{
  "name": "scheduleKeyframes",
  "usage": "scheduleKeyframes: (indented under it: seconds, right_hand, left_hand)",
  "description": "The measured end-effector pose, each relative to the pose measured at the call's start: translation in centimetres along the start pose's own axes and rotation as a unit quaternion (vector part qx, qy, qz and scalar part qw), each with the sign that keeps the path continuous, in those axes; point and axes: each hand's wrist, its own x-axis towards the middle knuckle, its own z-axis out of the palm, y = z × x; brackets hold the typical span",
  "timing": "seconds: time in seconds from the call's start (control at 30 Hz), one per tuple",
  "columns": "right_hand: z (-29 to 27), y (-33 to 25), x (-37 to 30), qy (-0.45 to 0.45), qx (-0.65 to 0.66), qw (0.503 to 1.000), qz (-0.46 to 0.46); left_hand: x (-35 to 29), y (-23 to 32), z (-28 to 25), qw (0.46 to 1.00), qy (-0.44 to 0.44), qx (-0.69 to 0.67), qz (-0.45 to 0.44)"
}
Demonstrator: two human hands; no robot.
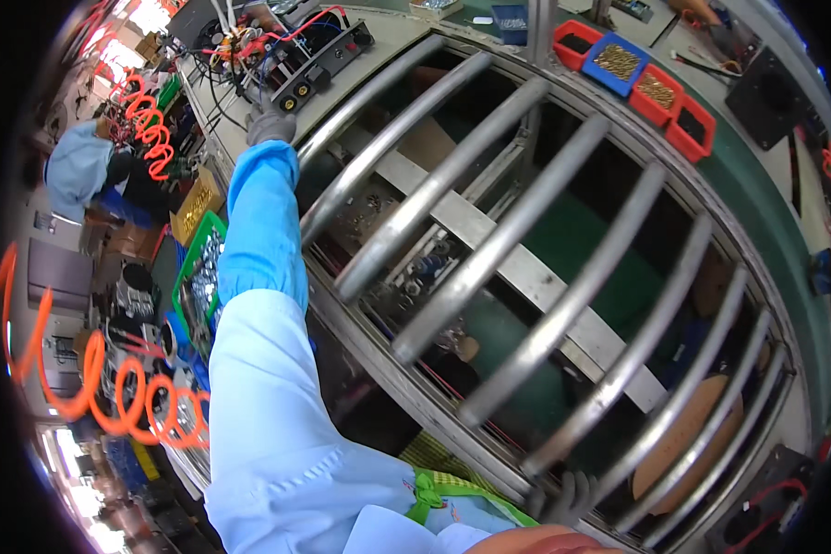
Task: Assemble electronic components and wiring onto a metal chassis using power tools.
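My gloved left hand [270, 125] reaches far out, touching a black electrical unit [316, 57] beyond the steel conveyor rollers [489, 249]; I cannot tell its grip. My right hand [568, 499] rests open at the near frame. Loose red wires [282, 37] might snag; overreaching could tip the unit.

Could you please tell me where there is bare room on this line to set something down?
Bare bench strip between the black unit and the rollers; green edge right of the red and blue bins. Crowded: around the left hand at the wired unit, and the bins. The rollers have open gaps between them.
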Motion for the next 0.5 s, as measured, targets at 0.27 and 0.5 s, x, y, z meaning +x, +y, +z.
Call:
scheduleKeyframes:
  seconds: [0.27,0.5]
  right_hand:
    - [0.6,3.5,3.3,-0.062,-0.123,0.964,-0.227]
    - [0.3,2.3,-0.5,-0.086,-0.124,0.975,-0.163]
  left_hand:
    - [7.5,-2.8,-1.0,0.992,-0.109,-0.044,-0.052]
    - [5.2,0.5,0.6,0.983,-0.158,-0.090,-0.016]
